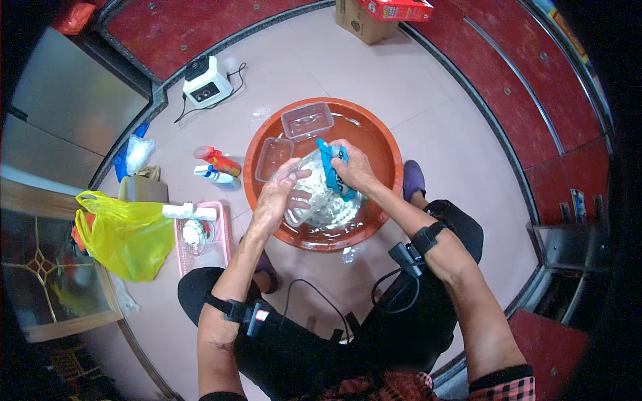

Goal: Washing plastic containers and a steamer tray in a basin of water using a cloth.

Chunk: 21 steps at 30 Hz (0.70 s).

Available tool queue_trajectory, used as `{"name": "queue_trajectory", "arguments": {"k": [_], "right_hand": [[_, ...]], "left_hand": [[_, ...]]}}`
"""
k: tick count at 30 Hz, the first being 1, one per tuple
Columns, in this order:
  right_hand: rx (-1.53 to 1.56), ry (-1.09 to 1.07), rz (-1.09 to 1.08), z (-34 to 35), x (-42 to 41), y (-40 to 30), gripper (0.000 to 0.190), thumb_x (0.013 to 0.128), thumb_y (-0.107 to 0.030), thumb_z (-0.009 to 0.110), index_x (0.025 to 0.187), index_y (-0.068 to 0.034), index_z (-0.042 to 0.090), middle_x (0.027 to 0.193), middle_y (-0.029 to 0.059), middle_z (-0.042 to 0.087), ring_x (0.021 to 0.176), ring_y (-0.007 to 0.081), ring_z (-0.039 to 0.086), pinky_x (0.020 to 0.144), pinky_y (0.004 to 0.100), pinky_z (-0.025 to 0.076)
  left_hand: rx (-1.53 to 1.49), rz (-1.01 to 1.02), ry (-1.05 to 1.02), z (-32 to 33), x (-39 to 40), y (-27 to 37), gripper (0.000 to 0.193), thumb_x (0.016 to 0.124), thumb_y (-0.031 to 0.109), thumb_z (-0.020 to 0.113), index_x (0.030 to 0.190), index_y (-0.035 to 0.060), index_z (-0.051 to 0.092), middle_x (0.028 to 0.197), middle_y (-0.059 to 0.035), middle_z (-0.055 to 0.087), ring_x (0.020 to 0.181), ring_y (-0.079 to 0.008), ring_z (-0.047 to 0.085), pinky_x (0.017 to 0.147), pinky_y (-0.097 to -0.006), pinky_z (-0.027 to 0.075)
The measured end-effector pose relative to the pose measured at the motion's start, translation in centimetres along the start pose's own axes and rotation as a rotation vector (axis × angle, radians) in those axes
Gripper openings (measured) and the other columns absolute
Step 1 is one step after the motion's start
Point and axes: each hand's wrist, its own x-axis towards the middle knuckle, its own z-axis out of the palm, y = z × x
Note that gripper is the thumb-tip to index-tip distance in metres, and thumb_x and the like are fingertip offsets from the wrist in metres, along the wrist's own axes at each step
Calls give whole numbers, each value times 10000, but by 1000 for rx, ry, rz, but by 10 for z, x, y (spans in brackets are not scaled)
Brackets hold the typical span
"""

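A round orange-brown plastic basin (323, 246) holding water stands on the floor before me. My left hand (275, 201) grips one side of a clear plastic container (302, 214), tilted over the water. In my right hand (354, 169) is a teal cloth (327, 163) with dark print, pressed at the container's far side; my fingers and the cloth hide part of that side. Two more clear plastic containers are in the basin: one rectangular box (307, 123) at the back and another box (274, 159) at the left, partly behind my left hand.
Left of the basin stand a red spray bottle (220, 161) and a white-and-blue spray bottle (218, 178). Nearby are a pink plastic basket (226, 225) and a yellow plastic bag (133, 235). A white corded appliance (206, 87) and a cardboard box (363, 25) sit farther back.
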Motion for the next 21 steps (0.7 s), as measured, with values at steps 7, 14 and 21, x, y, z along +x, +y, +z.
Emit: {"name": "queue_trajectory", "arguments": {"k": [7,14,21], "right_hand": [[-45,-102,154,9,-19,-1,315,733,-179,556,1037,-98,564,934,190,619,892,361,592,804,430,453],[-78,-23,-128,18,-30,-31,278,703,-168,572,876,44,520,744,263,593,717,422,591,685,499,465],[-175,-217,-334,20,-60,-54,284,718,-172,594,936,5,545,732,235,594,690,371,603,643,424,476]], "left_hand": [[-235,117,104,-7,9,-5,535,926,342,436,1356,81,255,1243,-187,446,858,-275,605,682,-367,558],[-393,175,123,-9,23,-15,529,916,345,442,1348,88,278,1267,-202,434,924,-309,592,708,-386,551],[-339,182,188,-8,25,-21,599,901,398,458,1375,97,251,1303,-186,414,1074,-281,515,836,-403,496]]}}
